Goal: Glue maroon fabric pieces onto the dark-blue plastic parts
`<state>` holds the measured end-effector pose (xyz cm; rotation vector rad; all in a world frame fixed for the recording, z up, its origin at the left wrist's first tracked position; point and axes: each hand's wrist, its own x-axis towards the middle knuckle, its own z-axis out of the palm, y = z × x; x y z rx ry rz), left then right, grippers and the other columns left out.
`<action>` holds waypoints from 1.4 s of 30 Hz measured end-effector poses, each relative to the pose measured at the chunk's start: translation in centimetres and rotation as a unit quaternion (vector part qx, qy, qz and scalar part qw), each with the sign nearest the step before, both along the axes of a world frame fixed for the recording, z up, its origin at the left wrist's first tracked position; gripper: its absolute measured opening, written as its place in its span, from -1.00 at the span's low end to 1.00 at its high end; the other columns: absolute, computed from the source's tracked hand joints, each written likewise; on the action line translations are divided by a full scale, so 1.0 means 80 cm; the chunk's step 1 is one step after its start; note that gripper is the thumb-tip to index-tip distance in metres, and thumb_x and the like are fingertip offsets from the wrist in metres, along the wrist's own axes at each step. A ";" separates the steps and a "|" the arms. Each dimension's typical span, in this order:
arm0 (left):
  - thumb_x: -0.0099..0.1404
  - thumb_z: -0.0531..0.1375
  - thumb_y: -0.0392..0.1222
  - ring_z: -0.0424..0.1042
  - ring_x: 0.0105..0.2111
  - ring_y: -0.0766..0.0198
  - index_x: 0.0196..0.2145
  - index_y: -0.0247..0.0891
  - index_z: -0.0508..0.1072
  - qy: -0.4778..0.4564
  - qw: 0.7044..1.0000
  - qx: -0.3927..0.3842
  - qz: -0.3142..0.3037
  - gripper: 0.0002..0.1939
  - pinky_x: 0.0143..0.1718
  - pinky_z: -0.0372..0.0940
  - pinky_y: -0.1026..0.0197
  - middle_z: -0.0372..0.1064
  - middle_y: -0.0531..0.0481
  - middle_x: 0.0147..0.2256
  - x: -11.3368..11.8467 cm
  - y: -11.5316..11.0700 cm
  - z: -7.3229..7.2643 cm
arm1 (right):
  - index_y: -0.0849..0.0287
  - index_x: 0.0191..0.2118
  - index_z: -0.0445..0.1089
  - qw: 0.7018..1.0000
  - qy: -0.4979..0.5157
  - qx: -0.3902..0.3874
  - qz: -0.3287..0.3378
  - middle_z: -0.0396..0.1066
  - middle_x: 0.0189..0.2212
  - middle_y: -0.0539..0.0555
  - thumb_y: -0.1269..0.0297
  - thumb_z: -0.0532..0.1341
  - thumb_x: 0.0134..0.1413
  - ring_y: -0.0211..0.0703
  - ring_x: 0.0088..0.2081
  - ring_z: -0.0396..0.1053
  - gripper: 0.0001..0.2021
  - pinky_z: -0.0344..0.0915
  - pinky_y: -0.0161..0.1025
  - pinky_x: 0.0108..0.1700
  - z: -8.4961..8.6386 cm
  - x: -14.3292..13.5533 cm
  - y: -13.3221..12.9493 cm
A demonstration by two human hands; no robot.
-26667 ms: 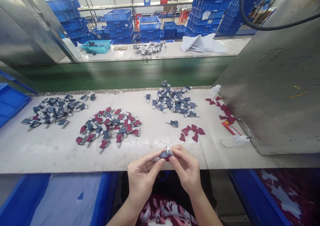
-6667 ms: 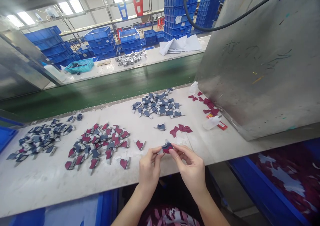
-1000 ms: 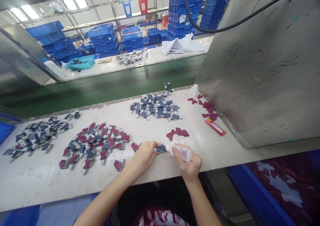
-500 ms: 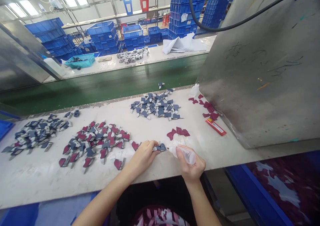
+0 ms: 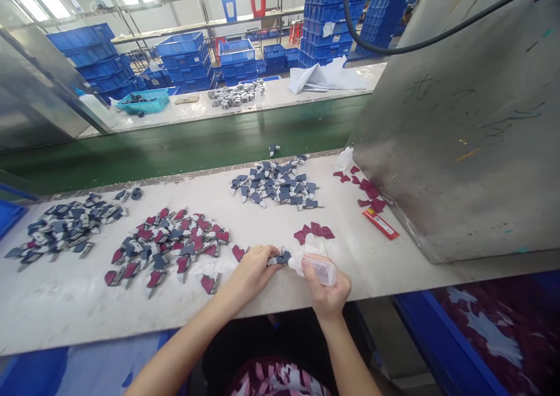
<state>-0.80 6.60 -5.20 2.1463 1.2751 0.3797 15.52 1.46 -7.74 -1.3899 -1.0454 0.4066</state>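
With a narrow grip, the left hand [image 5: 254, 267] pinched 1 blue-grey piece [image 5: 284, 258] near the front of the worktop [image 5: 266, 224], apparently steadying it for the bottle [image 5: 326, 272] the right hand [image 5: 331, 291] clasped tip-first toward it. Maroon patches [image 5: 324, 231] lay just beyond, presumably for easy reach.

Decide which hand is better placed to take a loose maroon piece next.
Probably the right hand: it is nearer the maroon pieces, though it must first put down the bottle; the left hand holds the blue-grey part.
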 end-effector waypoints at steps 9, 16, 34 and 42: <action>0.34 0.20 -0.28 0.52 -0.13 0.05 -0.18 -0.20 0.40 -0.016 1.000 0.005 0.002 -0.90 -0.08 0.39 0.06 0.53 -0.10 -0.18 0.000 0.000 -0.001 | 0.24 -0.35 0.53 1.000 0.014 -0.014 -0.018 0.55 -0.50 0.10 0.08 0.32 0.11 -0.11 -0.52 0.49 -0.73 0.43 -0.25 -0.46 -0.001 -0.001 0.003; 0.34 0.21 -0.31 0.51 -0.13 0.07 -0.17 -0.20 0.38 -0.021 1.000 0.007 -0.002 -0.89 -0.07 0.39 0.07 0.53 -0.10 -0.17 -0.001 0.001 -0.002 | 0.21 -0.35 0.54 1.000 0.019 -0.022 -0.002 0.56 -0.49 0.11 0.06 0.31 0.11 -0.08 -0.50 0.50 -0.72 0.44 -0.23 -0.46 -0.001 -0.003 0.003; 0.37 0.18 -0.30 0.50 -0.07 0.06 -0.15 -0.21 0.38 0.005 1.000 0.004 -0.013 -0.90 -0.03 0.38 0.08 0.53 -0.12 -0.13 -0.002 0.001 0.002 | 0.20 -0.43 0.52 0.999 0.049 -0.016 -0.009 0.52 -0.52 0.07 0.12 0.31 0.12 -0.09 -0.48 0.48 -0.75 0.39 -0.21 -0.41 0.002 0.007 0.000; 0.37 0.21 -0.19 0.51 -0.15 -0.02 -0.11 -0.28 0.39 0.208 0.972 0.045 -0.101 -0.83 -0.16 0.38 0.08 0.52 -0.19 -0.21 0.007 0.020 0.046 | 0.24 -0.30 0.46 0.981 0.170 0.013 -0.090 0.44 -0.47 0.04 0.05 0.36 0.01 -0.21 -0.54 0.39 -0.68 0.34 -0.27 -0.54 -0.016 0.060 0.013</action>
